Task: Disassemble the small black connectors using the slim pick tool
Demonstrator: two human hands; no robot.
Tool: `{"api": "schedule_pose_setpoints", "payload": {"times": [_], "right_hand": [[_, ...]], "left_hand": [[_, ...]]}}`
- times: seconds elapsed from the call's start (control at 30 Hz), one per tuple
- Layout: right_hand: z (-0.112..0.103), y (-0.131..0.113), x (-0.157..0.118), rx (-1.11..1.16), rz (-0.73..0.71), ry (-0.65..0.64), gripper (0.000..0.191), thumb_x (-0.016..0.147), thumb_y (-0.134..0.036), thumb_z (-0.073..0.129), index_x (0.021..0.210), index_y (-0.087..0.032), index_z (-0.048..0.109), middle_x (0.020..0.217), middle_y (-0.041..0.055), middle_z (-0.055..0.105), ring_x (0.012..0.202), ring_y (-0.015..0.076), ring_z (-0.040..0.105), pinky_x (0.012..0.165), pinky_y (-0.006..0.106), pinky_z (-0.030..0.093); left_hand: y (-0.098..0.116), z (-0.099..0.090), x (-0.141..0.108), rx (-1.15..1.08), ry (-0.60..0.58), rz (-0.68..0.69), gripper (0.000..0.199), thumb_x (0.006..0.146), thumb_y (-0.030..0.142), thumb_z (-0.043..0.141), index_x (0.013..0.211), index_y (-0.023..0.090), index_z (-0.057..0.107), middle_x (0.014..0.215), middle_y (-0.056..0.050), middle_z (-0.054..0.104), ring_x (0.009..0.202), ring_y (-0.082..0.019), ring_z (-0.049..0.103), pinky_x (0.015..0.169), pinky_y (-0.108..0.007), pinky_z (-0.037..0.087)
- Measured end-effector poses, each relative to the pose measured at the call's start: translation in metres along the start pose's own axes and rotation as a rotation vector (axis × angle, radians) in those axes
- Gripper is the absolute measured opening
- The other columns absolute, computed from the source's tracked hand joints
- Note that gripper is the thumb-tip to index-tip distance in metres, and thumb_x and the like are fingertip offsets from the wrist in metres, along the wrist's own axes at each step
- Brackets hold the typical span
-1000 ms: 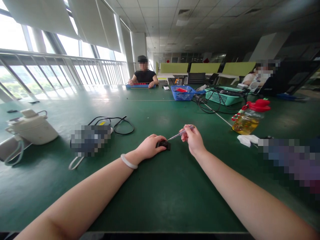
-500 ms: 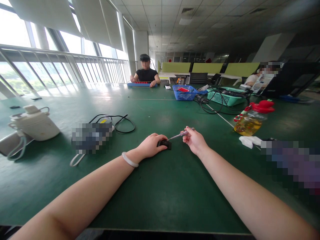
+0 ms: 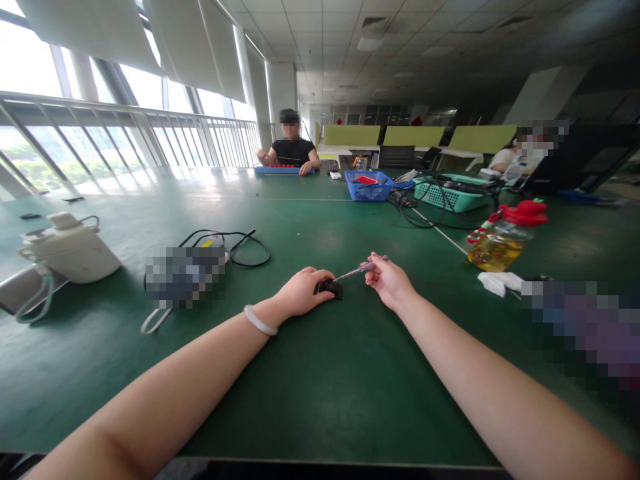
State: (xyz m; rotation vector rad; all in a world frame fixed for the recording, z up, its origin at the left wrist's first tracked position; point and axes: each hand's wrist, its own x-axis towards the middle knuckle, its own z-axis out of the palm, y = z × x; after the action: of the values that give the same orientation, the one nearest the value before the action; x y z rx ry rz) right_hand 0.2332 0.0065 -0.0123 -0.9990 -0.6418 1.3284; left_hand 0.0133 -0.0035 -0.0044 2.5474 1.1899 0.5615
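On the green table (image 3: pixel 320 373), my left hand (image 3: pixel 303 291) grips a small black block-like part (image 3: pixel 331 289) between thumb and fingers. Its exact kind is too small to make out. My right hand (image 3: pixel 387 283) is closed around the handle of a screwdriver (image 3: pixel 361 269), which slants down to the left. The thin shaft reaches the top of the black part; whether the tip touches it or sits inside it I cannot tell. A pale bangle (image 3: pixel 260 321) circles my left wrist.
Left stand a white bottle (image 3: pixel 75 250) and a blurred-out item (image 3: pixel 185 277) beside a black cable (image 3: pixel 255 250). Right are a red-lidded bottle (image 3: pixel 503 240) and tissue (image 3: pixel 495 283). Farther back are a blue basket (image 3: pixel 370 190), a green basket (image 3: pixel 445 197) and a seated person (image 3: pixel 291 150).
My hands, the black part and the screwdriver keep nearly the same place. Across the table, the other person's hand has lifted from the blue tray.
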Motion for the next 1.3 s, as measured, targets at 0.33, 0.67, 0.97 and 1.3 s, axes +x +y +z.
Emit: {"api": "schedule_pose_setpoints", "payload": {"times": [0.33,0.67,0.97,1.3], "right_hand": [[-0.0006,0.0000,0.0004,-0.006,-0.004,-0.004,0.011,0.084,-0.022,0.061,0.076,-0.017,0.056,0.062,0.0032,0.068,0.039,0.0074,0.050,0.036,0.018,0.042],[0.0008,-0.0010,-0.0010,-0.010,0.003,-0.001,0.010,0.086,-0.020,0.058,0.077,-0.017,0.057,0.063,0.0034,0.068,0.040,0.0074,0.051,0.036,0.018,0.043],[0.0001,-0.0008,-0.0002,-0.021,0.004,0.000,0.011,0.084,-0.024,0.061,0.076,-0.017,0.056,0.063,0.0026,0.067,0.039,0.0076,0.051,0.036,0.019,0.043],[0.0021,-0.0007,-0.0031,-0.042,-0.033,-0.003,0.003,0.083,-0.016,0.059,0.082,-0.017,0.057,0.064,0.0017,0.067,0.039,0.0069,0.049,0.035,0.018,0.042]], "left_hand": [[-0.0003,0.0003,0.0005,0.000,-0.002,0.010,0.033,0.082,0.039,0.061,0.113,0.026,0.060,0.098,-0.004,0.064,0.094,-0.023,0.058,0.084,-0.035,0.048],[0.0004,-0.0001,0.0003,-0.006,-0.003,0.003,0.033,0.082,0.038,0.061,0.112,0.026,0.060,0.099,-0.004,0.064,0.094,-0.023,0.058,0.085,-0.034,0.047],[-0.0013,0.0005,0.0004,0.001,-0.005,0.010,0.034,0.082,0.039,0.061,0.113,0.025,0.060,0.098,-0.004,0.064,0.093,-0.023,0.058,0.084,-0.035,0.048],[0.0005,-0.0010,0.0012,0.005,-0.009,0.006,0.034,0.082,0.039,0.061,0.113,0.025,0.060,0.100,-0.005,0.064,0.094,-0.023,0.059,0.084,-0.035,0.048]]}}
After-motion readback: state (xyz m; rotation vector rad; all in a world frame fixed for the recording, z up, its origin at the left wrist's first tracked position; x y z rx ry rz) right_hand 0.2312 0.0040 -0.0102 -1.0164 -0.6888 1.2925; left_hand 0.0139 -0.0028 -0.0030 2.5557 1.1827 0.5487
